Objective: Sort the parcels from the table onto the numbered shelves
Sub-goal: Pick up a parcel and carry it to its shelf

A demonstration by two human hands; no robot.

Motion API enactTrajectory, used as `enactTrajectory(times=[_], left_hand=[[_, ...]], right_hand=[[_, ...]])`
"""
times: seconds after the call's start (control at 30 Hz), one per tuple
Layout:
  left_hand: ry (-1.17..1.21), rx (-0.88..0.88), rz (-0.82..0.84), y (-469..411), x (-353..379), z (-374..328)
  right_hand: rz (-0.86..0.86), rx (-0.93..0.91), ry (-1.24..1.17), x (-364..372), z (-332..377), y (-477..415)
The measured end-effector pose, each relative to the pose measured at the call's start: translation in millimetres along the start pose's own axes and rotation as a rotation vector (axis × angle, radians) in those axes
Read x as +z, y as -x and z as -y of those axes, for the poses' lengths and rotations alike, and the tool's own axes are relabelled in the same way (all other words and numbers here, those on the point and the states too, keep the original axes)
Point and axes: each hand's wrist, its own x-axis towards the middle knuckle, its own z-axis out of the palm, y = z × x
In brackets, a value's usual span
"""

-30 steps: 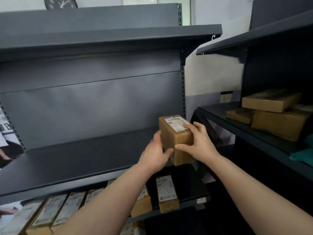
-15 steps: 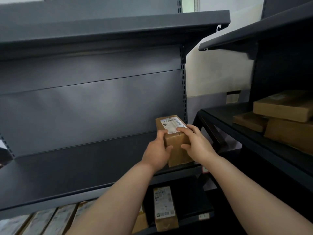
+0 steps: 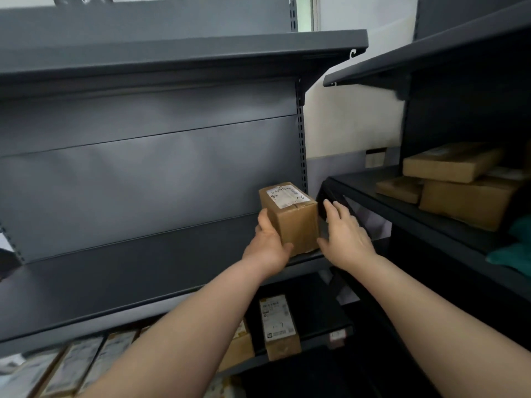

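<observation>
Box: the brown box [image 3: 290,219] stands upright at the 3 o'clock end of the middle shelf [image 3: 129,282], its base seemingly on the shelf near the front edge.
Label: the white label [image 3: 287,195] faces up, with what looks like a handwritten 6 at its 3 o'clock corner.
Left grip: the left grip [image 3: 268,242] holds the box's lower corner at 7 o'clock, thumb on the near face.
Right grip: the right grip [image 3: 344,234] is spread flat with straight fingers at the box's 3 o'clock side, holding nothing; whether it touches the box cannot be told.
Done: this box looks as good as placed. At 6 o'clock, the lower shelf already holds a parcel marked 7 [image 3: 280,326] and a row of labelled parcels [image 3: 71,366] toward 8 o'clock. At 3 o'clock, the side rack [image 3: 402,214] carries stacked boxes [image 3: 454,165].
Left: probably only letting go, perhaps with a nudge toward 12 o'clock away from the edge.
Unknown: the bench is out of view, so the number of parcels waiting cannot be judged.
</observation>
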Motion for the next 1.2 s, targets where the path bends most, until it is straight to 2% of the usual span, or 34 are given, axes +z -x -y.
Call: enactTrajectory(times=[0.17, 0.37, 0.5, 0.63, 0.93, 1.2], left_hand=[[-0.068, 0.118, 0.028, 47, 5, 7], [-0.316, 0.433, 0.295, 114, 14, 18], [-0.312, 0.573, 0.397, 164, 26, 24], [-0.35, 0.728, 0.592, 224, 41, 22], [-0.433, 1.115, 0.814, 386, 81, -31], [-0.45, 1.52, 0.993, 616, 129, -106]], right_hand=[[0.041, 0.046, 0.104, -3, -4, 72], [0.147, 0.277, 0.161, -2, 13, 179], [0.235, 0.448, 0.246, -5, 19, 266], [0.301, 0.568, 0.36, -22, 23, 354], [0.251, 0.878, 0.455, -74, 22, 549], [0.149, 1.31, 0.449, -161, 36, 800]])
